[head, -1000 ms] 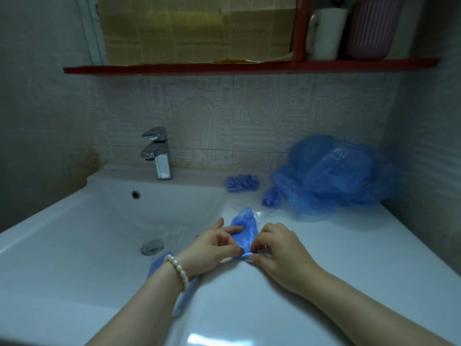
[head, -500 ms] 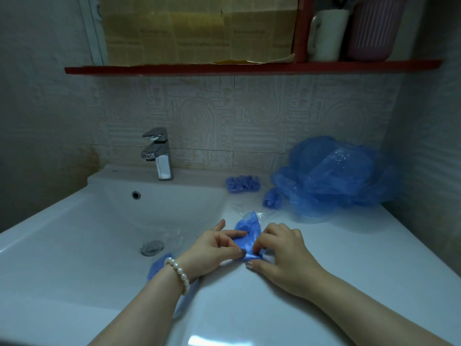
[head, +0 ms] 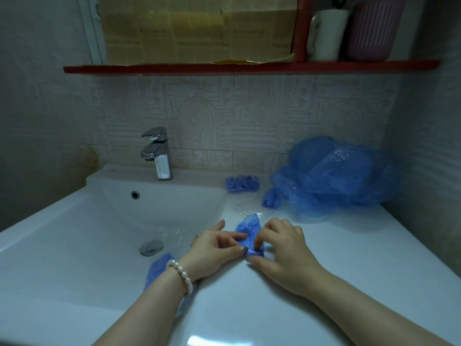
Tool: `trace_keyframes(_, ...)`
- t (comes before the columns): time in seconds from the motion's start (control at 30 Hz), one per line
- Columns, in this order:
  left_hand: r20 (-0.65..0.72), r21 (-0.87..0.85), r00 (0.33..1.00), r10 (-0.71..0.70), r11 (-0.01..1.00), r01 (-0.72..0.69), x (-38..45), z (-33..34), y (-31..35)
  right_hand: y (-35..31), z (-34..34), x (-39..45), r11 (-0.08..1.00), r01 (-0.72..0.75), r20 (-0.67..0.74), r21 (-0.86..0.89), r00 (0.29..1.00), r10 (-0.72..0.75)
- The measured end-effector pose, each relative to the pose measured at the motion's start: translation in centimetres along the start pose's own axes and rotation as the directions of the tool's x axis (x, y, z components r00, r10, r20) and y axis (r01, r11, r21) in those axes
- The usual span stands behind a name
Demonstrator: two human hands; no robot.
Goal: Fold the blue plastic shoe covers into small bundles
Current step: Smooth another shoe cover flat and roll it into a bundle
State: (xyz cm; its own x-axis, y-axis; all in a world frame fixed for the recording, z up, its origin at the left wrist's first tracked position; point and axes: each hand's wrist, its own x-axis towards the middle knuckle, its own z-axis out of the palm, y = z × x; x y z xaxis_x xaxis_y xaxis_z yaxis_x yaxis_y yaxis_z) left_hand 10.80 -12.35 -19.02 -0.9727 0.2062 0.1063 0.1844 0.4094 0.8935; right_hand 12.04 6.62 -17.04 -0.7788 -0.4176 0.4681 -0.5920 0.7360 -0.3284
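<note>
A crumpled blue plastic shoe cover (head: 249, 232), already folded down narrow, lies on the white glossy worktop (head: 349, 258) just right of the basin edge, between both hands. The left hand (head: 214, 248) pinches its near left edge with thumb and forefinger curled onto the film; the right hand (head: 282, 248) has its fingers curled down on the right side, thumb pressing the near corner against the worktop.

The film looks very thin, light and limp, so it will likely spring open once pressure comes off, and it may skid on the slick surface. The best hold is probably at the folded near end, where the layers are thickest, rolling toward the loose far tip while one finger pins the fold.

Behind, near the wall, sits a small ruffled blue finished bundle (head: 242, 183), and a second small blue rolled bundle (head: 270, 200) lies at the foot of a large loose heap of blue plastic covers (head: 336, 176) in the right corner. Another flat blue shoe cover (head: 156, 272) drapes over the basin rim under the left wrist, which wears a pearl bracelet (head: 180, 273). A chrome tap (head: 157, 153) stands at the back of the white basin (head: 99, 221)
</note>
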Motion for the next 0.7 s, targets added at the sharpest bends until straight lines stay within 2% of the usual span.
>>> trace_keyframes(0.13, 0.009, -0.083, 1.000, -0.014, 0.996, 0.015, 0.0, 0.2, 0.0, -0.2, 0.1, 0.1, 0.996, 0.048, 0.041, -0.079, 0.998, -0.045)
trace_keyframes(0.23, 0.004, -0.141, 0.999, 0.047, 0.989, -0.046, -0.2, 0.2, -0.4, -0.4, 0.0, 0.6, 0.997, -0.024, 0.132, -0.069, 0.991, 0.033)
trace_keyframes(0.33, -0.018, 0.076, 0.997, 0.070, 0.995, -0.069, 0.0, 0.2, -0.5, -0.3, -0.1, 1.0, 0.995, -0.082, 0.196, -0.058, 0.976, 0.092)
trace_keyframes(0.4, -0.034, 0.081, 0.997, 0.074, 0.994, -0.071, 0.2, 0.2, -0.6, -0.3, 0.1, 0.8, 0.993, -0.101, 0.124, -0.057, 0.986, 0.107)
trace_keyframes(0.5, -0.045, 0.077, 0.996, 0.076, 0.994, -0.072, 0.2, 0.2, -0.7, 0.1, 0.2, 0.2, 0.997, -0.028, -0.040, -0.067, 0.999, 0.025)
trace_keyframes(0.63, -0.053, 0.028, 0.998, 0.037, 0.999, -0.035, 0.2, 0.3, -0.3, 0.2, 0.4, 0.2, 0.988, 0.088, -0.046, -0.130, 0.994, -0.095)
trace_keyframes(0.7, -0.043, -0.059, 0.999, 0.034, 0.998, -0.036, 0.1, 0.3, -0.5, 0.0, 0.6, 0.5, 0.981, 0.131, -0.037, -0.145, 0.990, -0.138)
